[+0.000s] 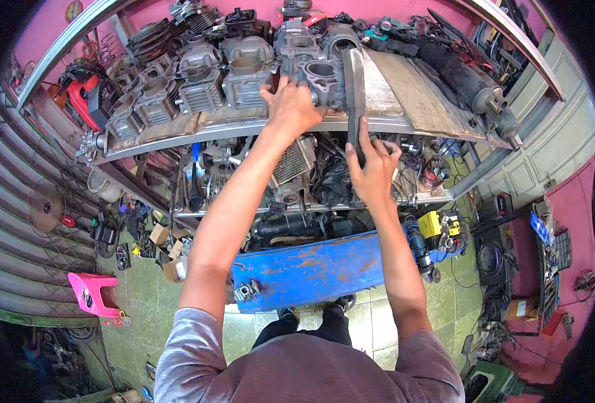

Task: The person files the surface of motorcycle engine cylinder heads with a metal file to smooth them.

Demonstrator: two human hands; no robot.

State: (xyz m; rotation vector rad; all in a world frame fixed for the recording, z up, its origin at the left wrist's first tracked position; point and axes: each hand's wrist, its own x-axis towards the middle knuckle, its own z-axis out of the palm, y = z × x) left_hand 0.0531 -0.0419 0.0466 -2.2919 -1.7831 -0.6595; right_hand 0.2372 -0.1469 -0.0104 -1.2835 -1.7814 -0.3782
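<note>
My left hand point(292, 107) reaches to the upper shelf, its fingers curled against the side of a grey engine cylinder point(322, 84) whose round bore faces up. Beside it stands a long, flat, dark metal bar point(354, 84), perhaps a file, running from the cylinder's right edge down past the shelf front. My right hand point(376, 164) grips the bar's lower end, the index finger stretched along it and the thumb on its other side. Another finned cylinder point(247, 84) sits just left of my left hand.
Several more cylinders point(155, 97) line the wooden-topped metal shelf point(237, 127). A muffler point(472, 91) lies at its right. Below, parts crowd a lower shelf. A blue bench point(311, 272) bearing a carburetor point(246, 291) stands before me; a pink stool point(95, 294) is at left.
</note>
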